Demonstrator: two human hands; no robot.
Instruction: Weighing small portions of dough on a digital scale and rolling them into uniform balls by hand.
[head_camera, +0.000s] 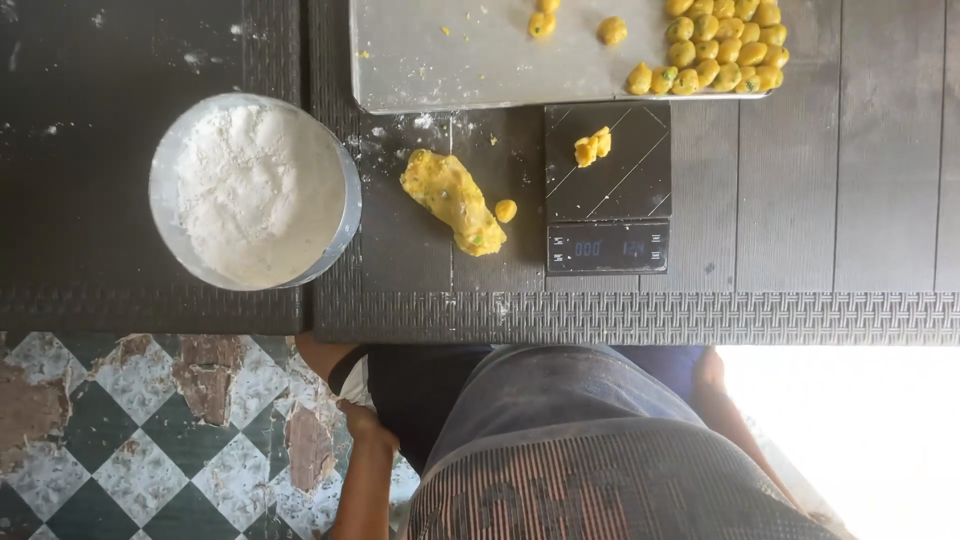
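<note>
The yellow dough lump (453, 200) lies on the dark desk (800, 200), well apart from your hands, with a small dough ball (506, 210) touching it at 3 o'clock. Your left hand (362, 420) hangs at your side below the desk edge; whether it's open or closed can't be told. Your right hand (710, 372) hangs likewise, too washed out to tell. At 9 o'clock a metal bowl (162, 180) holds flour (258, 190). At 3 o'clock a black scale (607, 190) carries a dough piece (592, 146). At 1 o'clock a metal tray (450, 60) holds clustered dough balls (725, 48).
</note>
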